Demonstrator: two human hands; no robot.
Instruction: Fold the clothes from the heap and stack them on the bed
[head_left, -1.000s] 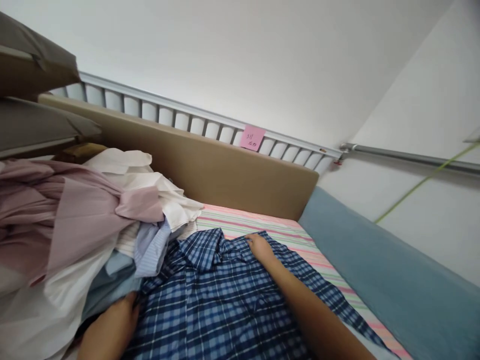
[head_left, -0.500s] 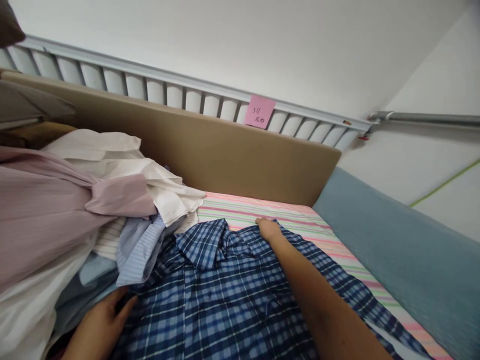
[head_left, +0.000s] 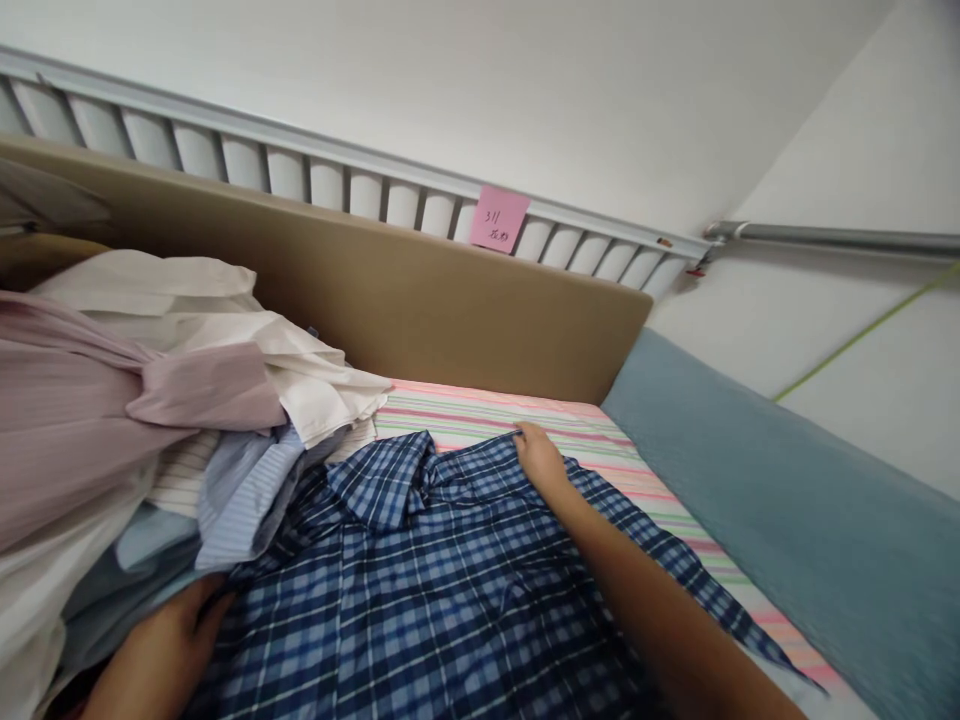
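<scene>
A blue plaid shirt [head_left: 420,590] lies spread on the striped sheet [head_left: 525,420], collar toward the headboard. My right hand [head_left: 538,456] reaches over it and pinches the shoulder edge of the shirt near the collar, fingers curled. My left hand [head_left: 161,650] rests at the shirt's left edge, low in view, fingers tucked under the pile of clothes, so their state is hidden.
A heap of shirts [head_left: 135,420], pink, white and light blue striped, fills the left. A tan headboard [head_left: 420,300] runs behind, with a white slatted rail and a pink sticky note [head_left: 499,218] above. A blue padded side [head_left: 772,520] borders the right.
My right hand has pushed a little farther up toward the shirt's top edge. My left hand has slid down and left along the shirt's side. The view has shifted slightly.
</scene>
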